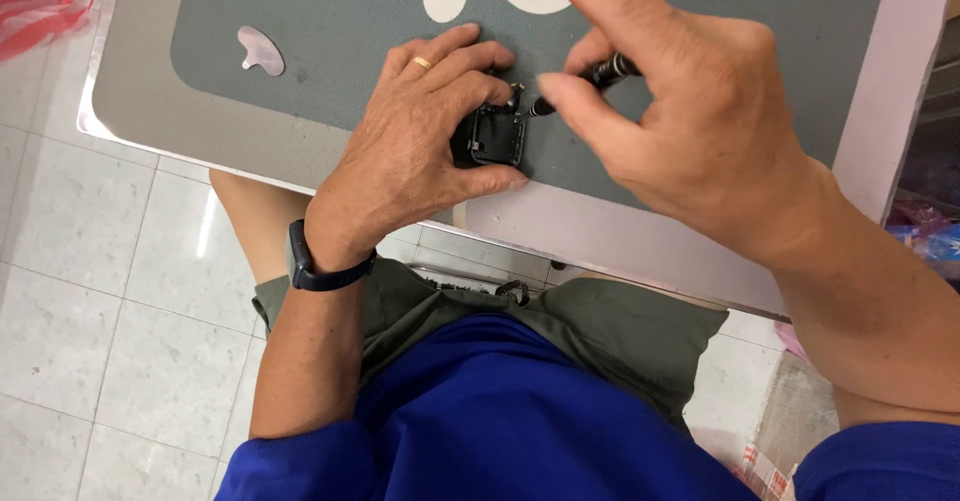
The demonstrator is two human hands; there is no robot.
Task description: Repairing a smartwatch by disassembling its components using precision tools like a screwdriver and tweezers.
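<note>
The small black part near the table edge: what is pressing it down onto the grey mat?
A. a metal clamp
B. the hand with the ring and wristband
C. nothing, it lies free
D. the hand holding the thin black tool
B: the left hand, with a ring and a dark wristband, lies over the small black part, while the right hand points a thin black tool at it.

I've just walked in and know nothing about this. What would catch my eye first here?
Two bare hands meet at the near edge of a grey mat. The left hand, with a gold ring and a dark wristband, pins down a small black part. The right hand holds a slim black tool with its tip at that part. A small pale flat piece lies at far left.
</note>
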